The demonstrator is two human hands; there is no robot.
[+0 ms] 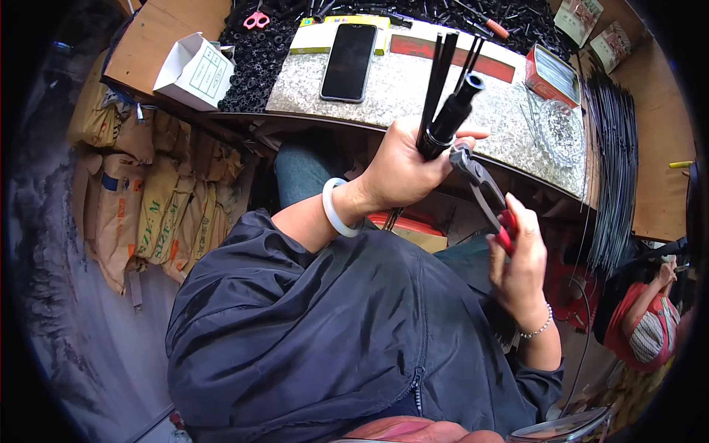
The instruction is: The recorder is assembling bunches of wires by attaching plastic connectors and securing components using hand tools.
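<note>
My left hand [405, 171] is closed around a black umbrella frame [452, 112], a stepped tube with thin ribs standing up beside it. The tube's hollow end points up and away from me. In my right hand [524, 266] is a pair of pliers [484, 184], gripped by its red handles. The pliers' jaws sit at the collar of the frame, right by my left fingertips. Whether they bite on a wire there I cannot make out.
Ahead is a speckled worktop [299, 92] bearing a phone [349, 63], a red tin [552, 76] and a glass dish [555, 136]. Black small parts [255, 63] heap behind. Long thin rods [611, 170] hang at right. Sacks [159, 207] line the left; another person [650, 325] sits right.
</note>
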